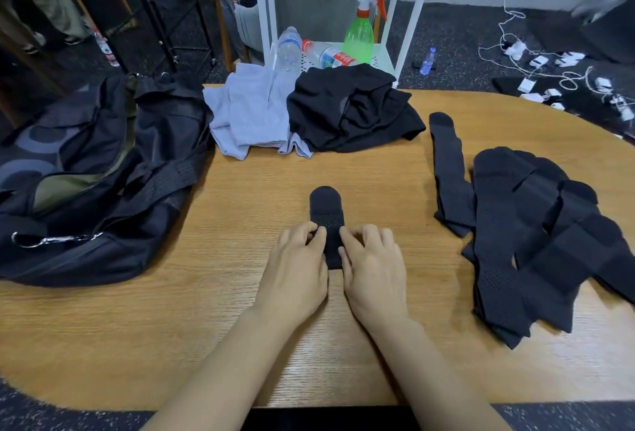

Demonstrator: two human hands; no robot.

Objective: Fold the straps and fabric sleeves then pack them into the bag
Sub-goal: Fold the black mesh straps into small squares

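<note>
On the wooden table [206, 310], between the open black bag [92, 183] and a pile of straps [536, 241], lies a black perforated strap [327, 214] with a rounded end, its long axis pointing away from the person, while the left hand [295, 272] and right hand [371, 272] pinch its near end with curled fingers.

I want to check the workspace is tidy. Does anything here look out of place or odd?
One clear plastic water bottle with a red cap lies on its side on the white perforated shelf behind the oval wooden table; the clear bottle and green spray bottle beside it stand upright. Nothing looks spilled.
</note>
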